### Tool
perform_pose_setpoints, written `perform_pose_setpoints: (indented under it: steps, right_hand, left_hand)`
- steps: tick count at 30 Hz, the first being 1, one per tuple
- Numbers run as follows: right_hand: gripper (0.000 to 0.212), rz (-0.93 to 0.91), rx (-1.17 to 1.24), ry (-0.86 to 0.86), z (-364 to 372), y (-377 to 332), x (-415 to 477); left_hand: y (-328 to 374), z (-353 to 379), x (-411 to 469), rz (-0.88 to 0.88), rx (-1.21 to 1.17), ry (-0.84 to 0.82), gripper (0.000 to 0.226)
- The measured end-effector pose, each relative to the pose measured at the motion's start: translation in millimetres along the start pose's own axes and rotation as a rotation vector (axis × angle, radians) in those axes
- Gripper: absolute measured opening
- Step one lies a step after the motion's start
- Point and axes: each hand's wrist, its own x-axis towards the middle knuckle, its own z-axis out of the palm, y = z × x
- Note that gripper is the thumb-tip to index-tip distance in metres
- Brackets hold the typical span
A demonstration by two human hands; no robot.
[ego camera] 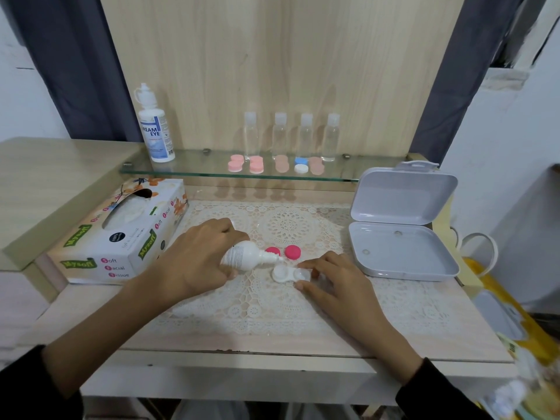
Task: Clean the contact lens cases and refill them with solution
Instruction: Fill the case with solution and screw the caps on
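Filling step: my left hand point(198, 259) fingers wrap bottle point(242, 257), tip at case point(281, 274); right hand point(336, 283) fingers pinch case. Next: squeeze gently, 2 cups.

Black left sleeve point(33, 377); black right sleeve point(439, 389); both stop mid-forearm; left hand point(197, 256), right hand point(330, 277) bare.
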Motion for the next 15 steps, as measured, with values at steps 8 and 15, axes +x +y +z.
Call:
perform_pose_setpoints:
  steps: [8,15]
  right_hand:
    - [0.026,-0.006,-0.012,0.002,0,2,-1]
    - [0.031,-0.001,-0.037,-0.003,2,3,0]
  left_hand:
    - [22,-2,8,0.067,0.006,0.005,0.053]
    - [30,0,12,0.16,0.105,0.088,0.048]
